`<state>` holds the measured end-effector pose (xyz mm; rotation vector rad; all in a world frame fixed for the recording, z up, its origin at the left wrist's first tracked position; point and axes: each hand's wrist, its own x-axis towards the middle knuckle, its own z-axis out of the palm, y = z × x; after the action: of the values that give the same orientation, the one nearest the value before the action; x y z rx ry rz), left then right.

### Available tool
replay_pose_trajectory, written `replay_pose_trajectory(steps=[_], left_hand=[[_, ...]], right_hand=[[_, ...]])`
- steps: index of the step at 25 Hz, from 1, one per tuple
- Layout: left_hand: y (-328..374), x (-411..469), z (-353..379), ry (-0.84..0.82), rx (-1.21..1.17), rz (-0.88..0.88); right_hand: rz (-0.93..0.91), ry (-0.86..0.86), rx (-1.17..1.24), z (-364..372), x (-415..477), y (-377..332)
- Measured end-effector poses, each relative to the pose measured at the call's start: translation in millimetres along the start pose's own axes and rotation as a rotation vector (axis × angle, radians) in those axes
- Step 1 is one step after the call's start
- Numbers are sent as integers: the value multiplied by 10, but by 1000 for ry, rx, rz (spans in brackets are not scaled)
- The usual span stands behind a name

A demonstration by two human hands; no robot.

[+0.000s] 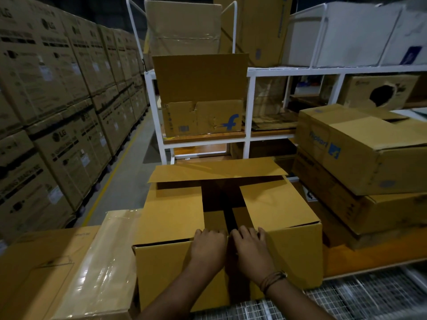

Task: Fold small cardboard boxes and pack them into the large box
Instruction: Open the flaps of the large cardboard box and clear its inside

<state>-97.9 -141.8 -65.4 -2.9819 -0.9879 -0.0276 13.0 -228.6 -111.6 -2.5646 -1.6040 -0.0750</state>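
Note:
A brown cardboard box (161,266) stands in front of me on a wire-mesh surface. Its two side flaps (175,211) lie folded inward with a dark gap between them, and its far flap (217,169) tilts over the opening. My left hand (208,245) and my right hand (250,247) sit side by side on the box's near top edge, fingers curled over the near flap and pressing it down. A cord bracelet is on my right wrist. A bigger open box (201,116) with a blue logo stands on the white shelf behind.
Folded Flipkart boxes (360,148) are stacked at the right. A plastic-wrapped carton (101,273) lies at the left, touching the box. A white metal rack (249,107) holds more cartons. Tall stacks of LG cartons (57,100) line an aisle on the left.

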Motion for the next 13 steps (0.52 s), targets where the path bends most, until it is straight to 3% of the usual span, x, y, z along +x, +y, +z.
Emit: replay_pose_trajectory(steps=[6, 13], left_hand=[[-23, -21, -14, -2, -46, 26], [-29, 16, -64, -56, -139, 21]], right_hand=[[-3, -10, 16, -94, -50, -22], [47, -162, 68, -310, -30, -46]])
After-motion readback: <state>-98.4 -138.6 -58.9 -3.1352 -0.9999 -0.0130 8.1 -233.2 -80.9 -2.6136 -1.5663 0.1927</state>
